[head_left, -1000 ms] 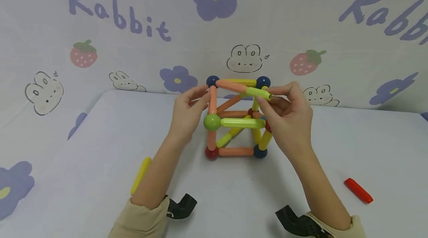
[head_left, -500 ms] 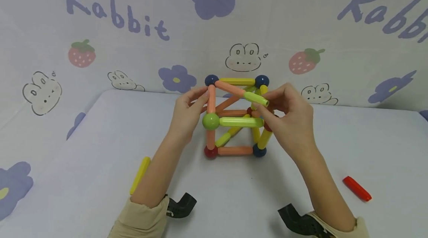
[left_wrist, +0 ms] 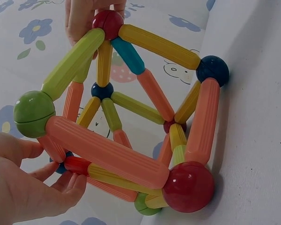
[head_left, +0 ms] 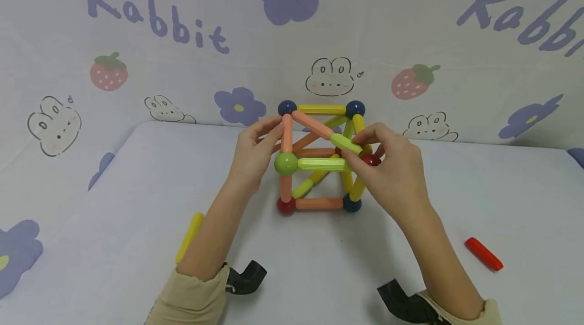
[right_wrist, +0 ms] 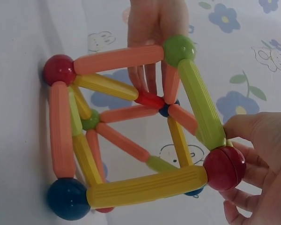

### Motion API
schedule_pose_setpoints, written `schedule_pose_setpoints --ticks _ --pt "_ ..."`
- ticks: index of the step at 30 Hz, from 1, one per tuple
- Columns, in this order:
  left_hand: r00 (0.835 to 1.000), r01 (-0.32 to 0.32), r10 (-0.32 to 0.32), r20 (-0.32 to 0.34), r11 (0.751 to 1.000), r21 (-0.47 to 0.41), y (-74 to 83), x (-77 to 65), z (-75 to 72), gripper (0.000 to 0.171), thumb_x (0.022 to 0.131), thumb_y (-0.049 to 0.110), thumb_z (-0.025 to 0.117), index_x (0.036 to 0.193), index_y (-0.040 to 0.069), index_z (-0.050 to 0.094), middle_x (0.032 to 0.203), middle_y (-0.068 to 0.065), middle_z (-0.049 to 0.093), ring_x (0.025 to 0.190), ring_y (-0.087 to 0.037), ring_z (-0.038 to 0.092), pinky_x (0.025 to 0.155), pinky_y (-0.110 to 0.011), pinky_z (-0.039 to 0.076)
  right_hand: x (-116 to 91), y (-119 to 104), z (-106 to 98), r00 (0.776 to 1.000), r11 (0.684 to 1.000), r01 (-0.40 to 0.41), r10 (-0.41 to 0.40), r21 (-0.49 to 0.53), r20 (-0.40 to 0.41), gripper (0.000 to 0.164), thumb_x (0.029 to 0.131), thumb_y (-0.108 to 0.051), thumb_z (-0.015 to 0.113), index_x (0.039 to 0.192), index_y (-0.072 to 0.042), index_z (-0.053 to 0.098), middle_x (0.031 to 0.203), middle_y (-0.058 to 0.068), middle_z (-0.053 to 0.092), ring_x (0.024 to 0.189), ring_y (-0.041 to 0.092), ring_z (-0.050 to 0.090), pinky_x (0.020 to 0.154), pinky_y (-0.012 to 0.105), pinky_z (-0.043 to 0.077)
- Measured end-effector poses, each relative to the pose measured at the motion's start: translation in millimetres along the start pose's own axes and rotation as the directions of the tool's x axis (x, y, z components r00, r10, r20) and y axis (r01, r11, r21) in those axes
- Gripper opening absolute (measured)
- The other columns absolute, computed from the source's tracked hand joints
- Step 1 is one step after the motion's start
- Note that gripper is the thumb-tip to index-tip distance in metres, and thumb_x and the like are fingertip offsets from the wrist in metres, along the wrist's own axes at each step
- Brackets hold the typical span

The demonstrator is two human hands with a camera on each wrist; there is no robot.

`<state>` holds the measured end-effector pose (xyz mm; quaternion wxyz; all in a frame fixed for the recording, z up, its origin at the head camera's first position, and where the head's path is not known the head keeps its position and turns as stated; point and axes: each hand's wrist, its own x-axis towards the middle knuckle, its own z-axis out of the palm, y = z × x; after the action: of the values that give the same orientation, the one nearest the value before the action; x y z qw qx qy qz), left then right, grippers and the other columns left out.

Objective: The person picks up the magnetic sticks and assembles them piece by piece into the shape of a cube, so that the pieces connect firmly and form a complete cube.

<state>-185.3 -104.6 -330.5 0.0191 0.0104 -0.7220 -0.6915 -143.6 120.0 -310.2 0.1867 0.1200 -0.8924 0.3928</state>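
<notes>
A cube-like frame of coloured magnetic sticks and balls stands on the table, several diagonals inside. My left hand point(head_left: 255, 155) grips the upper-left orange magnetic stick point(head_left: 286, 132), between a dark blue ball point(head_left: 287, 108) and a green ball point(head_left: 286, 164). In the left wrist view its fingers also lie by a red stick point(left_wrist: 77, 165). My right hand point(head_left: 394, 173) pinches a light-green magnetic stick point(head_left: 344, 143), joined end to end with an orange stick point(head_left: 312, 124) from the blue ball. The green stick's tip is beside the red ball point(right_wrist: 225, 168); whether they touch is hidden by fingers.
A loose yellow stick point(head_left: 189, 238) lies on the white table point(head_left: 292, 274) beside the left forearm. Right of the right forearm lies a loose red stick point(head_left: 484, 254). A patterned cloth point(head_left: 182, 71) hangs behind the table.
My right hand has brought the light-green stick's end down and slightly left, to the upper right red ball. The orange-and-green diagonal now slopes more steeply. My left hand keeps its hold.
</notes>
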Motion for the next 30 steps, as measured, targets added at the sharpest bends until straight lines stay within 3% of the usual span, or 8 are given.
schedule_pose_setpoints --ticks 11,24,30 --pt "1.0 -0.001 0.001 0.001 1.0 -0.003 -0.6 0.4 0.1 0.04 0.111 0.019 0.055 0.147 0.001 0.058 0.146 -0.013 0.06 0.135 -0.027 0.059 0.114 -0.041 0.05 -1.4 -1.0 -3.5 0.998 0.999 -0.049 0.049 0.0 0.044 0.022 0.097 -0.021 0.079 0.111 -0.005 0.07 0.104 0.014 0.074 0.086 0.027 0.059 0.058 0.023 0.047" --pt "1.0 -0.007 0.007 0.011 1.0 -0.009 -0.8 0.0 -0.1 0.04 0.111 0.018 0.056 0.147 0.0 0.058 0.146 -0.013 0.059 0.134 -0.027 0.059 0.114 -0.04 0.051 0.6 1.9 -7.8 0.992 0.997 -0.078 0.075 0.026 0.104 0.019 0.102 -0.018 0.072 0.115 -0.005 0.07 0.11 0.015 0.074 0.09 0.029 0.06 0.061 0.021 0.051" --pt "0.999 -0.028 0.028 0.046 1.0 0.005 -2.0 3.6 -1.0 0.054 0.109 0.02 0.06 0.158 0.002 0.045 0.156 -0.014 0.051 0.138 -0.03 0.055 0.116 -0.043 0.049 2.9 7.6 -15.3 0.985 0.992 -0.092 0.079 0.081 0.153 0.019 0.105 -0.017 0.067 0.118 -0.004 0.069 0.12 0.016 0.074 0.102 0.032 0.067 0.087 0.035 0.054"
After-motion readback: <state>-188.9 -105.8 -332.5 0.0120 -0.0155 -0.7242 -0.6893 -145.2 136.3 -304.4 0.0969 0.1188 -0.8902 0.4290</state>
